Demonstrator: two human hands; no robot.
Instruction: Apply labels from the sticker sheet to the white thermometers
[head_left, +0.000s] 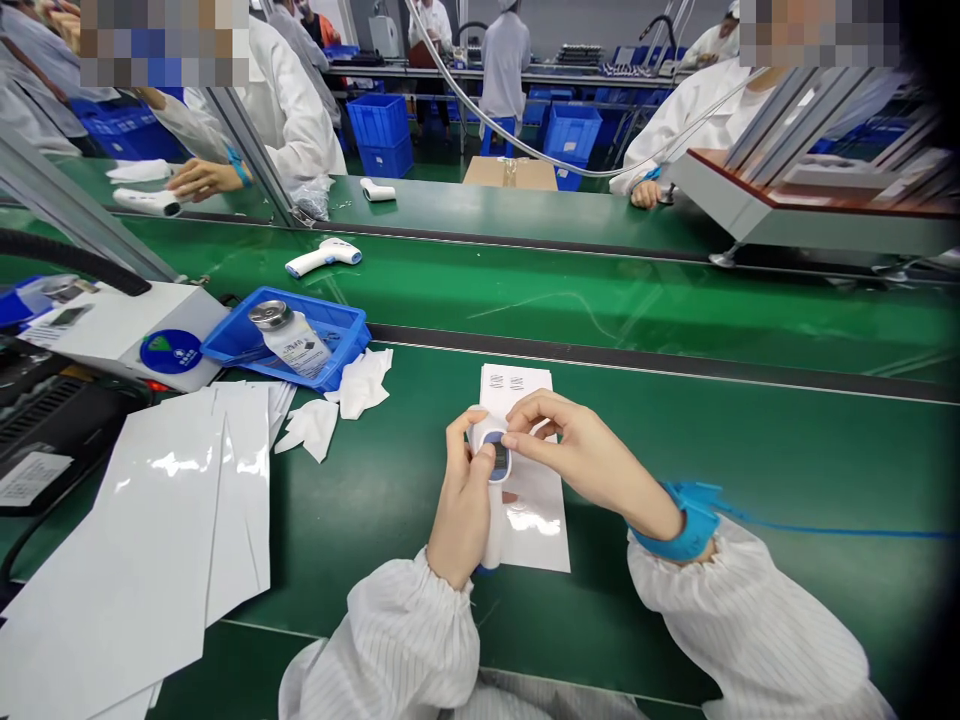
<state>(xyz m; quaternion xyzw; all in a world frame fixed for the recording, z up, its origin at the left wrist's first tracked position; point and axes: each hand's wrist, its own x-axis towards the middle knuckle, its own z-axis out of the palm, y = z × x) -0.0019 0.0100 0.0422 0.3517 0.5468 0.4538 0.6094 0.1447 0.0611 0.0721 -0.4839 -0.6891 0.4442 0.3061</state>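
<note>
An infrared thermometer (pixel 495 462) was held over a white printed sheet (pixel 516 392) on the green workbench (pixel 750 450), directly in front of the person. Its head was gripped by the left hand (pixel 463 497), whose fingers were pressed together and curled around the near side, with the dark display left showing. By the right hand (pixel 581 450), the upper edge of the head was pinched between thumb and forefinger, while the remaining fingers were curved loosely above it. A blue wrist strap (pixel 694 522) was worn on the right wrist, and a blue cord (pixel 825 532) was led away from it across the bench. To the left, a labelled vial (pixel 292 340) was held in a blue plastic tray (pixel 352 325), with crumpled white wipes (pixel 360 385) beside it and glossy white bags (pixel 165 520) nearer the hands. A second thermometer (pixel 322 257) was lying on the green conveyor belt (pixel 600 300) beyond, and a co-worker's hand (pixel 201 178) was seen further off.
</note>
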